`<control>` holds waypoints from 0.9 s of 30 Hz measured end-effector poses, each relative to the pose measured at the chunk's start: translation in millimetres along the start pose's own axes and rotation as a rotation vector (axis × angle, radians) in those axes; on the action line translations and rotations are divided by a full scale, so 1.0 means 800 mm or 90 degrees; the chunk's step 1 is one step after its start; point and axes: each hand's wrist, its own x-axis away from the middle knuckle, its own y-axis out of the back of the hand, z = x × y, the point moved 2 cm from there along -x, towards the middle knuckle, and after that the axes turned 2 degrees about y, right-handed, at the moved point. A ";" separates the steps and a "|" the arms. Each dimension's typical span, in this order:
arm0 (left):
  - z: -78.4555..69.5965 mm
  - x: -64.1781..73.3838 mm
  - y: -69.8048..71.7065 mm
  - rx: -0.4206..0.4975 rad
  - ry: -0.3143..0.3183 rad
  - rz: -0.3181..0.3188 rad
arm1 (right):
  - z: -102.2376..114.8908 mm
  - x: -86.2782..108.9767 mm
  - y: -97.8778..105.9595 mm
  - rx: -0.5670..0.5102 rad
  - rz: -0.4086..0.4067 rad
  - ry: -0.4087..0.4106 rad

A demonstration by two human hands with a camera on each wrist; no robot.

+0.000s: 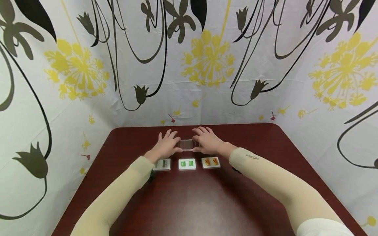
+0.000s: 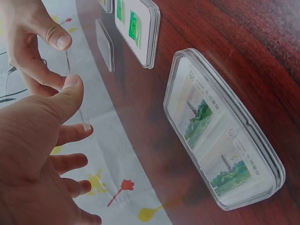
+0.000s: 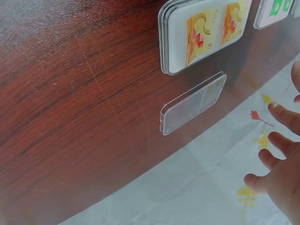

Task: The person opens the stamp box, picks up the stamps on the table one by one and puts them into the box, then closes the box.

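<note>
My left hand (image 1: 165, 146) and right hand (image 1: 209, 142) hold a thin clear plastic cover (image 1: 187, 144) between them by its two ends, above the table. In the left wrist view the cover (image 2: 84, 119) shows edge-on, pinched between left thumb and index finger; the right hand (image 2: 35, 44) grips its other end. On the near side lie three clear stamp cases: one with pagoda stamps (image 2: 220, 136), partly behind my left wrist in the head view, one with green stamps (image 1: 187, 164), and one with orange stamps (image 1: 211, 162). The right wrist view cuts off most of the right hand (image 3: 281, 164).
A second clear cover (image 3: 194, 105) lies on the dark red wooden table (image 1: 189, 200) beside the orange stamp case, on its far side. White cloth (image 1: 165, 111) with flower prints hangs behind the table's far edge and along both sides.
</note>
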 end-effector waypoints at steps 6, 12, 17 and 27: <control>-0.005 0.006 0.007 -0.001 -0.006 -0.009 | 0.000 0.004 0.005 0.011 -0.004 0.007; -0.007 0.016 0.008 -0.007 -0.017 -0.022 | 0.005 0.012 0.009 -0.007 -0.032 0.028; -0.009 0.026 0.005 0.004 -0.024 -0.024 | 0.011 0.021 0.007 -0.006 -0.041 0.042; -0.015 0.044 -0.001 0.001 -0.031 -0.019 | 0.024 0.034 0.001 -0.018 -0.048 0.073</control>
